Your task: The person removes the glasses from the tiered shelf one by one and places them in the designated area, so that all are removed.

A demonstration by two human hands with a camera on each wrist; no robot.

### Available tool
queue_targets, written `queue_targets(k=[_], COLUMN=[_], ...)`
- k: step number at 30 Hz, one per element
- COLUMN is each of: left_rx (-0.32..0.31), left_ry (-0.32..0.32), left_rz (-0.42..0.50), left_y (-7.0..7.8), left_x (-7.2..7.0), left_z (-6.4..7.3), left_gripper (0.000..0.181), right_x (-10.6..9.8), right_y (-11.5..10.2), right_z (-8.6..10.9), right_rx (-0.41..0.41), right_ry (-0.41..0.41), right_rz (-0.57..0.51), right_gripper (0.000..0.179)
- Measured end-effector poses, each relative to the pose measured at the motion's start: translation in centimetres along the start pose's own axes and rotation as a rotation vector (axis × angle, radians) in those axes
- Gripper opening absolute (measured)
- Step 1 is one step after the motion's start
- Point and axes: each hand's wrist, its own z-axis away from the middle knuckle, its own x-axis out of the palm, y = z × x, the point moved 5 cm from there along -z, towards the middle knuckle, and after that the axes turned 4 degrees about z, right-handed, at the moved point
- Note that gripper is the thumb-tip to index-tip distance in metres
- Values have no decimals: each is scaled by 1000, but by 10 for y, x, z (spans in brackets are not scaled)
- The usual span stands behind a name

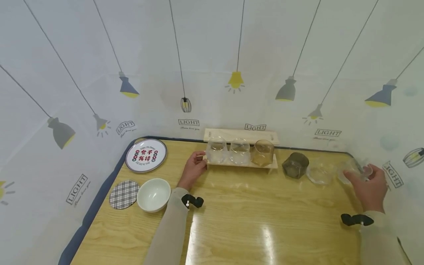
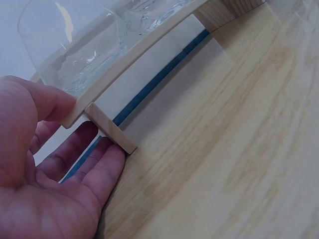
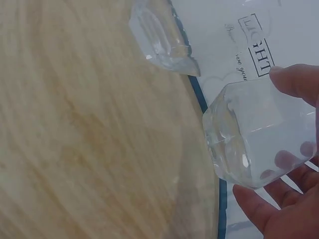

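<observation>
At the left end of a small wooden rack (image 1: 243, 166), my left hand (image 1: 193, 170) grips the board, with fingers tucked against the short end leg (image 2: 112, 128). Three glasses stand in a row on the rack: a clear glass (image 1: 216, 151), a second clear glass (image 1: 240, 151) and an amber glass (image 1: 263, 153). Far to the right, my right hand (image 1: 371, 187) holds another clear glass (image 3: 244, 137), thumb on one side and fingers on the other. This faceted glass is tilted, its base toward the table's right edge in the right wrist view.
Right of the rack are a dark grey glass (image 1: 296, 165) and a clear glass (image 1: 320, 173). On the left lie a plate with red characters (image 1: 146, 155), a checked round coaster (image 1: 124, 194) and a pale bowl (image 1: 154, 195). Printed wall sheeting (image 1: 212, 99) rises behind the wooden table (image 1: 238, 221).
</observation>
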Motion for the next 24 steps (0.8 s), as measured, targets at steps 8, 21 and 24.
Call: queue_targets(k=[8, 21, 24], left_rx=[-4, -18, -16], left_ry=[-7, -6, -8], left_rz=[0, 15, 22], left_y=[-2, -3, -2], left_x=[-1, -1, 0], left_z=[-2, -3, -2], left_gripper=[33, 33, 34], right_x=[4, 3, 1], right_y=[11, 9, 6], right_z=[2, 7, 11], right_rx=[5, -19, -48], right_ry=[-63, -63, -49], right_rz=[43, 50, 54], right_gripper=[112, 111, 109])
